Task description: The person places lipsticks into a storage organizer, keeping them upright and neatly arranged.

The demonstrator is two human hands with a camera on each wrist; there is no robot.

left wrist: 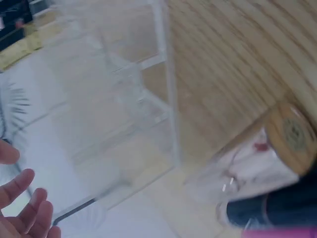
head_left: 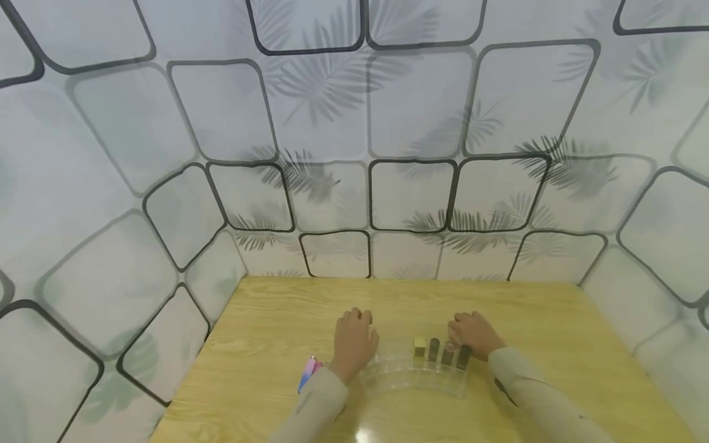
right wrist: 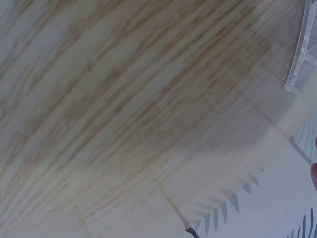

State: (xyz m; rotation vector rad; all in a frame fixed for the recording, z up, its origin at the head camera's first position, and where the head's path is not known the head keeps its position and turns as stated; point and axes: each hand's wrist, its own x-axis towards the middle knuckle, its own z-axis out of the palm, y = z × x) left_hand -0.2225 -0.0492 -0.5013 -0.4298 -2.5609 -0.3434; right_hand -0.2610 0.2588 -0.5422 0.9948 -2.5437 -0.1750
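Note:
A clear acrylic tiered stand (head_left: pixel 412 378) sits on the table between both hands. Along its back right part stand a yellow-capped tube (head_left: pixel 420 346) and three dark tubes (head_left: pixel 434 349), which look like lipsticks. My left hand (head_left: pixel 353 346) is beside the stand's left end; in the left wrist view its loosely bent fingers (left wrist: pixel 37 210) hold nothing. To the right, behind the dark tubes, is my right hand (head_left: pixel 476 335) with bent fingers. The right wrist view catches only a fingertip (right wrist: pixel 314 176) and the stand's edge (right wrist: pixel 299 54); whether that hand touches a tube is hidden.
Left of the left forearm lie pink and blue items (head_left: pixel 308 374). Close up, they include a clear cylinder with a wood-look cap (left wrist: pixel 292 131), a dark tube (left wrist: pixel 272 206) and something pink (left wrist: pixel 282 233). Patterned walls border the wood-grain table (head_left: pixel 260 320).

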